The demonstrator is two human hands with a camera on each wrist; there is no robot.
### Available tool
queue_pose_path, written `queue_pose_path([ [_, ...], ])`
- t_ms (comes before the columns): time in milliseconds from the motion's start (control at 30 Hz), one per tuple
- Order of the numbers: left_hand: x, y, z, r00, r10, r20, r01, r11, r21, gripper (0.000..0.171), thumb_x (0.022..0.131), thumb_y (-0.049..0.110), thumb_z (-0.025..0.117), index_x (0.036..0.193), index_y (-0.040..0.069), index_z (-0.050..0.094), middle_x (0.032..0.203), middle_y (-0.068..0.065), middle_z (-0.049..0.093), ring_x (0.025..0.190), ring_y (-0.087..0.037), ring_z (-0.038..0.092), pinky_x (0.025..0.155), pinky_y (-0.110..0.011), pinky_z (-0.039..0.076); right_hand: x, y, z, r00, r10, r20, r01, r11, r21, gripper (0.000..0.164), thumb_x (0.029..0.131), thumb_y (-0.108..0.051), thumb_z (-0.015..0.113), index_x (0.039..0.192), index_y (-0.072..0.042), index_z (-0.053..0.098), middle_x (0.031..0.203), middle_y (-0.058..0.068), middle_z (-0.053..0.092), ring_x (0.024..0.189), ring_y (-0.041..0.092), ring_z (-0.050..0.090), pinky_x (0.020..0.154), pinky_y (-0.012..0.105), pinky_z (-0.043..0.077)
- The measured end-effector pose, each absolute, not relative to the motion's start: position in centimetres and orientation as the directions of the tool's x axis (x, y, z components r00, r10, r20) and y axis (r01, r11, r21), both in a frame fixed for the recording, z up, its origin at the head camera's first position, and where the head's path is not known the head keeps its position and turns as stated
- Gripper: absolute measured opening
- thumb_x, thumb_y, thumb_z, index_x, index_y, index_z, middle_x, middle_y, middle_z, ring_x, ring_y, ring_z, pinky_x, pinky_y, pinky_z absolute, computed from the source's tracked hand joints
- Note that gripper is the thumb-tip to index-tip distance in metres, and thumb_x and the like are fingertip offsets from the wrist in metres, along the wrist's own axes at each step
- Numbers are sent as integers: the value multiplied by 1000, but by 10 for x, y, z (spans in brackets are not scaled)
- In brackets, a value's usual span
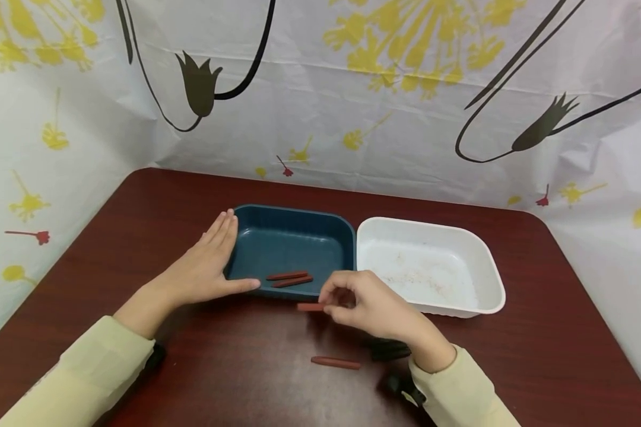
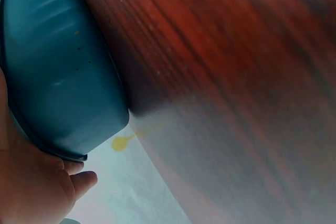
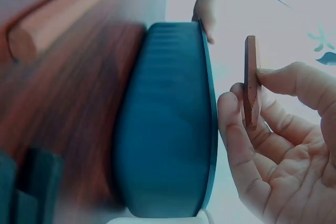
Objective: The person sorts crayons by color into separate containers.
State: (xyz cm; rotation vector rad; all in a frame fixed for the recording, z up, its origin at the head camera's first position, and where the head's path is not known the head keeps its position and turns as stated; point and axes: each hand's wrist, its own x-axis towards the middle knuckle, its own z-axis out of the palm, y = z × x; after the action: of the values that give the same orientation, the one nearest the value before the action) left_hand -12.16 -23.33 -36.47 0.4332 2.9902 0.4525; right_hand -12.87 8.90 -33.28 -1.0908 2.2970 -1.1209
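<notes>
Left hand [image 1: 205, 267], spread at blue tray [image 1: 294, 246], left edge; right hand [image 1: 371, 302], pinching red-brown stick [image 1: 308, 307] which a slack hold could drop.

Both forearms enter from the lower corners and slant inward, each covered by a pale cream-green long cloth sleeve, the left one [image 1: 85, 370] and the right one [image 1: 462, 385]. The wrists are bare beyond the cuffs. The bare left hand [image 1: 205, 264] lies stretched, its four straight fingers set close together and directed forward, while its thumb [image 1: 240, 286] extends sideways toward the right. The bare right hand [image 1: 363, 302] is bent, and its index finger makes an arch. In the right wrist view, its thumb [image 3: 289, 80] meets the curled fingers [image 3: 239, 145] in a pinch, and part of the palm is visible.
</notes>
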Motion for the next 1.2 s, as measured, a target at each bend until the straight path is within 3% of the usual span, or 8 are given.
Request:
queue_pose_path([
  [233,-122,-234,-365,-956,291,-44,265,915,304,126,80,78,57,157,-2,-3,167,-16,-7,156,-35,-5,120,-60,18,-146,83,-329,-674,-739,13,-452,398,-798,7,92,-9,68,97,-14,70,89,-1,69,80,10,62,70,29,54],
  [633,-123,-235,-365,-956,291,-42,265,914,306,126,80,78,58,157,-3,1,167,-16,-6,156,-35,-4,121,-59,18,-177,60,-333,-677,-736,33,-487,414,-769,7,93,-9,68,99,-10,72,96,3,70,86,13,63,76,36,55],
  [933,-123,-235,-365,-958,285,-44,258,917,305,126,80,79,57,157,-3,0,167,-16,-6,156,-35,-4,121,-59,18,-193,44,-340,-669,-742,42,-539,446,-714,8,92,-9,70,99,-8,74,93,5,72,81,11,61,72,27,53],
  [1200,-124,-234,-366,-957,289,-33,267,916,298,126,80,79,57,157,-3,0,167,-16,-5,156,-36,-3,121,-58,18,-200,30,-346,-686,-727,-44,-508,521,-686,8,93,-10,69,98,-9,75,95,5,72,73,12,59,67,24,50],
])
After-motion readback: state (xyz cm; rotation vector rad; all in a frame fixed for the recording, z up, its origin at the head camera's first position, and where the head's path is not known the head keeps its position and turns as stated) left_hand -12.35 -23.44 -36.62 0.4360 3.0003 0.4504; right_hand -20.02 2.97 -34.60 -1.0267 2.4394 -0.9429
